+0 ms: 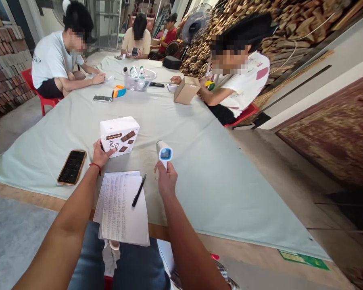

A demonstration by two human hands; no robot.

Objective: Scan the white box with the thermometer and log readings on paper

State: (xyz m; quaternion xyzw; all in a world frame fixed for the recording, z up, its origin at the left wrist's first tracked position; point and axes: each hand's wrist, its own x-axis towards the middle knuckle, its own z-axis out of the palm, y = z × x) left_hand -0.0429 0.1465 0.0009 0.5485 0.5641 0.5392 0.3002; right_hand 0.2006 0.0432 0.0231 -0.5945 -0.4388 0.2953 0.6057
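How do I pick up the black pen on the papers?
Probably pinch the pen at its middle, from above and the right, thumb and finger on its long sides. It's slim, lies slanted near the right edge of the papers, and nothing covers it. The right hand is nearer, but holds a white handheld device.

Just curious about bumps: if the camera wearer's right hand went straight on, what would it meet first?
Led by the white, blue-screened handheld device, the right hand would likely cross the pale green tablecloth and first meet the clear plastic bowl holding bottles; depth and exact heading are unclear.
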